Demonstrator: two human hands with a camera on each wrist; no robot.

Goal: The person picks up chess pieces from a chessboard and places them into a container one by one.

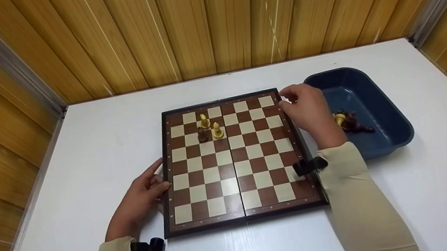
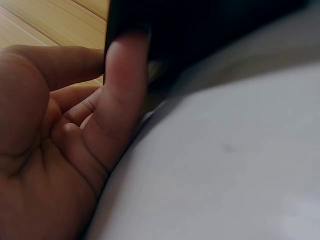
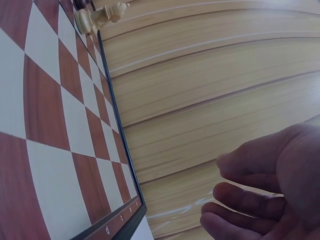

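"On the white table (image 1: 37, 195), what does the head view show?"

"An open chessboard (image 1: 239, 156) lies flat, its seam running away from the person. On the far part of its left half stand three pieces: a gold bishop (image 1: 217, 131), a dark brown piece (image 1: 202, 135) beside it, and just behind, another gold piece (image 1: 205, 121), too small to name surely. To the board's right sits a navy basin (image 1: 375, 103) with more chess pieces (image 1: 349, 121) heaped inside. The left hand (image 1: 137, 202) is at the board's left edge; the right hand (image 1: 310, 111) is by the far right corner, between board and basin."

"And the left wrist view?"

"The thumb presses one side of the board's dark edge, a finger lies behind it, and the edge is pinched between."

"The right wrist view?"

"Fingers loosely curved, small gaps between them, nothing held, apart from the board's corner."

"Which step would you call this?"

"Probably steadying or straightening the board. The next move seems to call for keeping it level, so no standing piece topples, and for the free right hand to stay gentle near that corner."
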